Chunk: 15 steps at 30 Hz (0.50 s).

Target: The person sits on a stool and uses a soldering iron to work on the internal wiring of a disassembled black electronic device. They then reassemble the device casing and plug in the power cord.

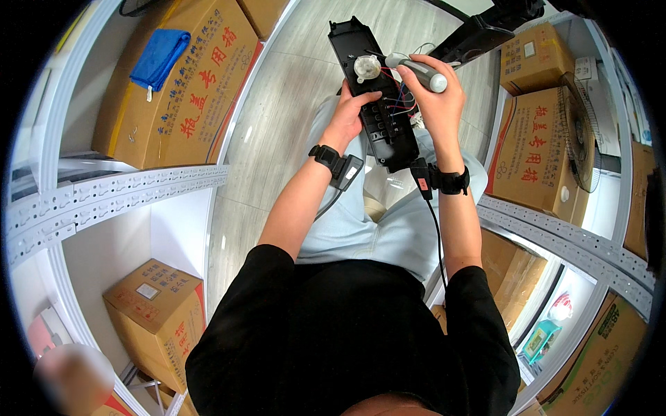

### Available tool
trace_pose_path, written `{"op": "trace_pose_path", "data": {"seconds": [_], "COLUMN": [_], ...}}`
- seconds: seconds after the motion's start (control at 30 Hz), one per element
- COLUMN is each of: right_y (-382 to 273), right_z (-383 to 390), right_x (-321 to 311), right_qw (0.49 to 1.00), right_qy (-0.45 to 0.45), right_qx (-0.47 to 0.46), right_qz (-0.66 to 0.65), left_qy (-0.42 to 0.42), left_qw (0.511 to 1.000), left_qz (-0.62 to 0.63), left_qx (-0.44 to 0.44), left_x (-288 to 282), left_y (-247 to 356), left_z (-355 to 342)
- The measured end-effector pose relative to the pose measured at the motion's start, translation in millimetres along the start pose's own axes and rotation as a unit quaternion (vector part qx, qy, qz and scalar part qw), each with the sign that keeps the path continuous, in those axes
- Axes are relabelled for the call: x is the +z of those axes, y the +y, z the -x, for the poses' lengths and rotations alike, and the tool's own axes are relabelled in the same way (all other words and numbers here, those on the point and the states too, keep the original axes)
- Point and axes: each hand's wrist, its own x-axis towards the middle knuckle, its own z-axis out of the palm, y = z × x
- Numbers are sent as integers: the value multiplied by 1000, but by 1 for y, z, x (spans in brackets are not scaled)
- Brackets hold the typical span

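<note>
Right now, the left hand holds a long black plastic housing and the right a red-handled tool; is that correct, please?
Not red: in the head view, the right hand holds a grey-handled tool; the left hand holds the black plastic housing.

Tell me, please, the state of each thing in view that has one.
Long black plastic housing: interior exposed, held in left hand.
Grey-handled screwdriver: held in right hand.
Round translucent plastic part: in the housing.
Thin red and blue wires: exposed.
Blue cloth: folded.
Brown cardboard box with white label, lower left: closed.
</note>
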Motion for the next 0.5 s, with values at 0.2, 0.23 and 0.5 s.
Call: {"op": "trace_pose_path", "data": {"seconds": [0.2, 0.23, 0.5], "right_y": [4, 4, -2], "right_z": [0, 0, -1], "right_x": [-1, -2, -1], "right_qw": [1000, 1000, 1000], "right_qy": [11, 14, 16], "right_qx": [-7, -9, -4], "right_qz": [-6, -8, -14], "left_qy": [-3, -3, -8], "left_qw": [998, 996, 1000], "left_qz": [66, 89, 15], "left_qx": [13, 9, 10], "left_x": [-5, -8, -2], "left_y": [5, 6, 0], "left_z": [-2, -3, -2]}}
